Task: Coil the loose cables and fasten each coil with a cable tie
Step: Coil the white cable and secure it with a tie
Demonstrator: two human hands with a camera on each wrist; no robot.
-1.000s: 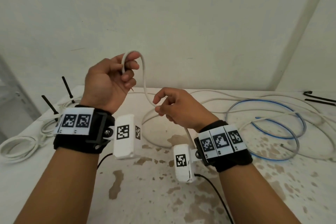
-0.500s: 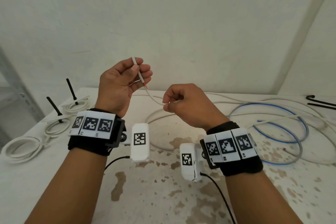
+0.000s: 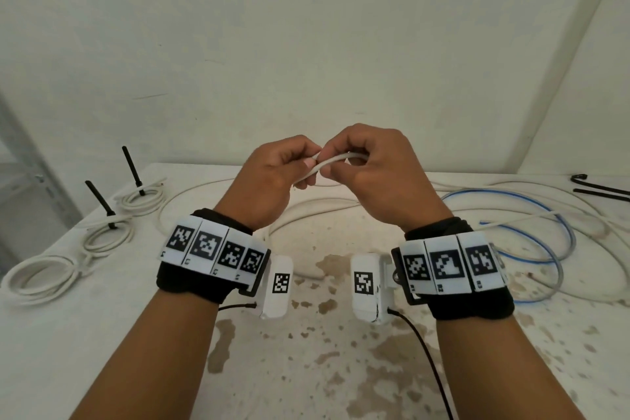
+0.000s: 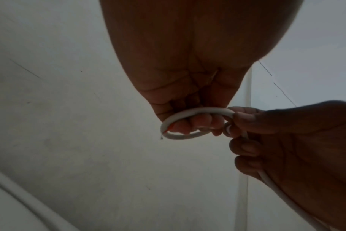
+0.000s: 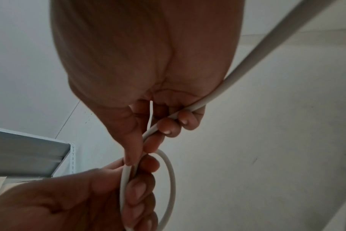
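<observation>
Both hands are raised above the table (image 3: 102, 334) at the centre of the head view, knuckles almost meeting; the left hand (image 3: 269, 181) and the right hand (image 3: 378, 177) each grip the same white cable (image 3: 332, 160), which bridges the short gap between them. In the left wrist view the cable (image 4: 196, 111) forms a small loop around the curled fingertips (image 4: 199, 121) of the left hand (image 4: 188, 54), its cut end at the loop's lower left; the right hand (image 4: 298, 148) enters from the right edge and pinches the loop's right side with thumb and forefinger. In the right wrist view the right hand (image 5: 148, 62) has its fingers curled round the cable (image 5: 237, 70), which runs in from the upper right corner, passes under the fingers and curves into the loop at lower centre, where the left hand (image 5: 79, 195) clasps it.

The rest of this cable trails down to the table behind the wrists in wide loose curves; a blue cable (image 3: 531, 215) lies in loose rings at the right of the head view; three tied coils (image 3: 105, 235) sit along the left edge, two with black ties (image 3: 131, 169) standing up; two loose ties (image 3: 600, 186) lie at the far right.
</observation>
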